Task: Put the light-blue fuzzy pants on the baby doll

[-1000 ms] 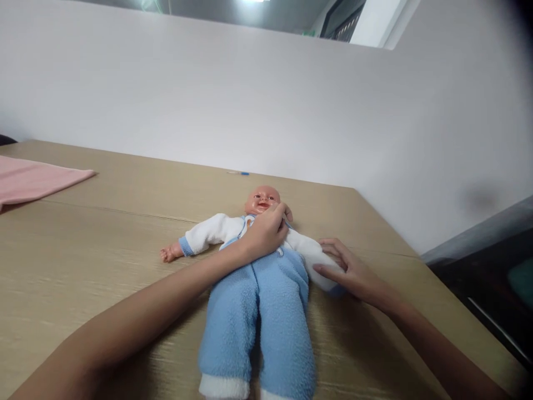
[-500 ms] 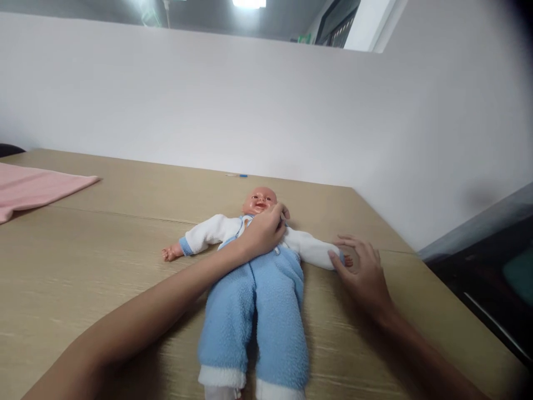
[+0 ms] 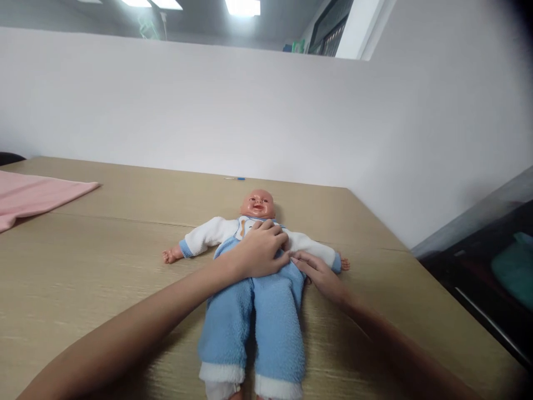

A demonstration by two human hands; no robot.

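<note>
A baby doll (image 3: 257, 204) in a white, long-sleeved top and fuzzy blue overalls (image 3: 277, 328) lies on its back, arms spread and head away from me. My left hand (image 3: 262, 247) lies across its chest. The fingers curl over the front of the overalls, and the thumb comes close to them; the fingertips are partly hidden. At the doll's side, near its waist, my right hand (image 3: 322, 275) touches the blue cloth with fingers stretched out, tips close to my left thumb. A sleeve (image 3: 312, 245) reaches out beyond my right hand.
The doll lies on a wooden table (image 3: 104, 278) with a seam across it. A pink cloth (image 3: 37, 191) is at the left. A small blue-and-white pen-like item (image 3: 235, 179) lies near the far edge, before a white wall (image 3: 187, 105). Dark furniture (image 3: 478, 278) stands at the right.
My left hand has slid from beside the doll's chin down onto its chest. My right hand has left the doll's sleeve end and moved left to its waist.
</note>
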